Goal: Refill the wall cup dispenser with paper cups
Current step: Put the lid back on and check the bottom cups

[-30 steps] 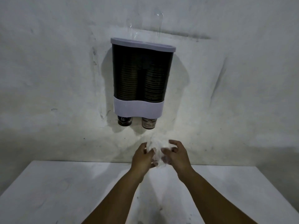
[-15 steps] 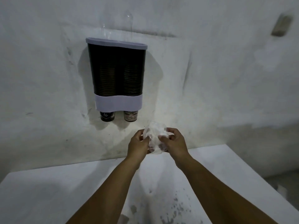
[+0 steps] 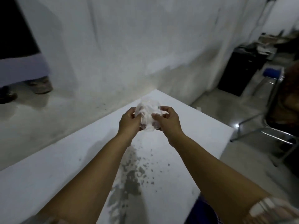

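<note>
- Wall cup dispenser: only its lower right part shows at the left edge of the head view, blurred. Dark body above, pale lavender band below.
- Contents: two paper cup bottoms poke out under the band; a brownish cup on the right, a darker cup at the frame edge. How full the dark body is cannot be told here.
- Crumpled clear plastic wrapper: held in the air above the far corner of the white table, well apart from the dispenser. What it holds, if anything, cannot be told.
- Left hand: fingers curled round the left side of the wrapper, gripping it.
- Right hand: fingers and thumb curled round the right side of the same wrapper. The hands are close together with the wrapper between them.
- Table: grey patches where the white surface is chipped, near the middle beneath the forearms.
- Surroundings: white wall behind; a metal-framed chair with a blue part and a dark cabinet on the right, both blurred.
</note>
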